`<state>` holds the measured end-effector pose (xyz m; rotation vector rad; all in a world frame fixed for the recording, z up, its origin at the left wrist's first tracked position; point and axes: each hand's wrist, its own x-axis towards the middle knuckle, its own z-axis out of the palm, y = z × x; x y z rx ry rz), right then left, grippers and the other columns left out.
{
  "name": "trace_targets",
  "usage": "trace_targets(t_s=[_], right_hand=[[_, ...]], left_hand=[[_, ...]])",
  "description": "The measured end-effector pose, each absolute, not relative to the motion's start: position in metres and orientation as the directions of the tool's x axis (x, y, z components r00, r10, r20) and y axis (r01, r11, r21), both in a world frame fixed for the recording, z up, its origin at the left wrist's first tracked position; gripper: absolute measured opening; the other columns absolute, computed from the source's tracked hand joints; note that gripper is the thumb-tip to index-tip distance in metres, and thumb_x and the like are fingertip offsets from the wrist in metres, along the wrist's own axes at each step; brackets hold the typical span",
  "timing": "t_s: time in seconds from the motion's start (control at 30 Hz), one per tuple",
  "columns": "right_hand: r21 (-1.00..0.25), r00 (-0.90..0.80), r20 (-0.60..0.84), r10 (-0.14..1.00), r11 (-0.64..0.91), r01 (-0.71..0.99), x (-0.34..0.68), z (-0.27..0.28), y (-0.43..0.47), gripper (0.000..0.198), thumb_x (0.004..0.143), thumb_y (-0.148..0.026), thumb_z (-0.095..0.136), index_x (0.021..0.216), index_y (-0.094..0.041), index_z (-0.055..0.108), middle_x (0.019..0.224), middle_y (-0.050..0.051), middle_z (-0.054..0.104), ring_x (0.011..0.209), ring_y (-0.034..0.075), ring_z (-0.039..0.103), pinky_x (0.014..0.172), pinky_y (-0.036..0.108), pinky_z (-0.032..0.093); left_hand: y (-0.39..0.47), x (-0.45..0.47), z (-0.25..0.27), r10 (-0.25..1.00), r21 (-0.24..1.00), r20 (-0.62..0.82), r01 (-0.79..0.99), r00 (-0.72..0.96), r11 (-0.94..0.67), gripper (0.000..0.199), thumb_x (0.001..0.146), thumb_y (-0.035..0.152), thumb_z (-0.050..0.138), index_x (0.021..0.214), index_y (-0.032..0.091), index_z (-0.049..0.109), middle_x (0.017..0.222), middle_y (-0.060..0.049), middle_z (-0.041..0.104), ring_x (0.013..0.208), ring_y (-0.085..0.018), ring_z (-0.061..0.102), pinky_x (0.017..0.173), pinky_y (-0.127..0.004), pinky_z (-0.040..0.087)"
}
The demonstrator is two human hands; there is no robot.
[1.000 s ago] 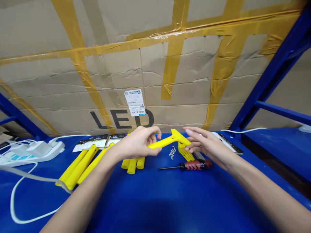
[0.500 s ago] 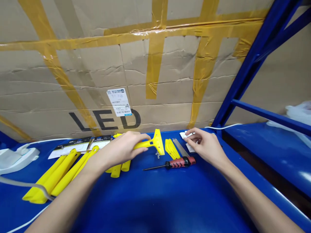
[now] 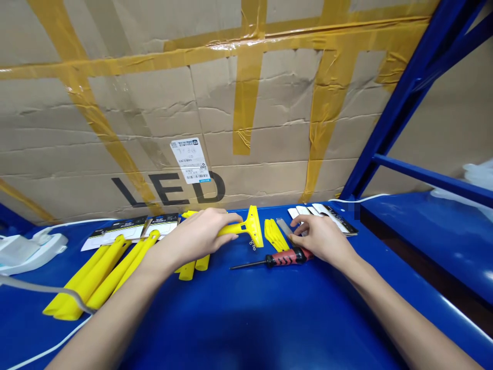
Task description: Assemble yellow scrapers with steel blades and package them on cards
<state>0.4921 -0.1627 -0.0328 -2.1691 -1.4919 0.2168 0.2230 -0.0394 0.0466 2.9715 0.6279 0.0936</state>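
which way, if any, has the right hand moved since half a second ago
Yes: the right hand moved left and down in view, toward the unmoved screwdriver.

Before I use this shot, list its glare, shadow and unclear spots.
Head view: glare on the yellow tape across the carton; head view: a soft shadow on the blue tabletop; head view: tiny pieces by the yellow scraper, too small to identify.

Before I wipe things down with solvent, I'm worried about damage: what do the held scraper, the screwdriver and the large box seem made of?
Scraper: probably plastic, smooth, evenly yellow and moulded-looking. Screwdriver: shaft likely metal, dark, thin and straight; handle red and black, perhaps plastic or rubber. Box: cardboard, matt brown and creased, crossed by glossy tape.
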Motion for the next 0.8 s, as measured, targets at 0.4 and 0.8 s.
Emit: trace_targets(t_s=[0.4,0.8], right_hand=[[-0.446,0.415,0.137,0.9,-0.318,0.837,0.485,-0.031,-0.162,0.013,0.077,-0.023,0.065,0.087,-0.023,0.073,0.079,-0.002,0.08,0.082,0.022,0.076,0.072,0.031,0.051],[-0.41,0.437,0.13,0.89,-0.353,0.841,0.479,-0.028,-0.162,0.009,0.078,-0.026,0.067,0.084,-0.024,0.073,0.078,-0.001,0.08,0.083,0.023,0.076,0.071,0.03,0.051]], left_hand=[[-0.051,0.221,0.05,0.436,0.135,-0.002,0.433,0.9,-0.892,0.04,0.098,0.037,0.06,0.135,0.022,0.062,0.126,-0.012,0.07,0.119,-0.032,0.065,0.103,-0.051,0.05],[-0.054,0.222,0.051,0.432,0.091,-0.032,0.433,0.901,-0.897,0.039,0.099,0.037,0.058,0.135,0.024,0.061,0.127,-0.011,0.069,0.117,-0.032,0.066,0.099,-0.048,0.052]])
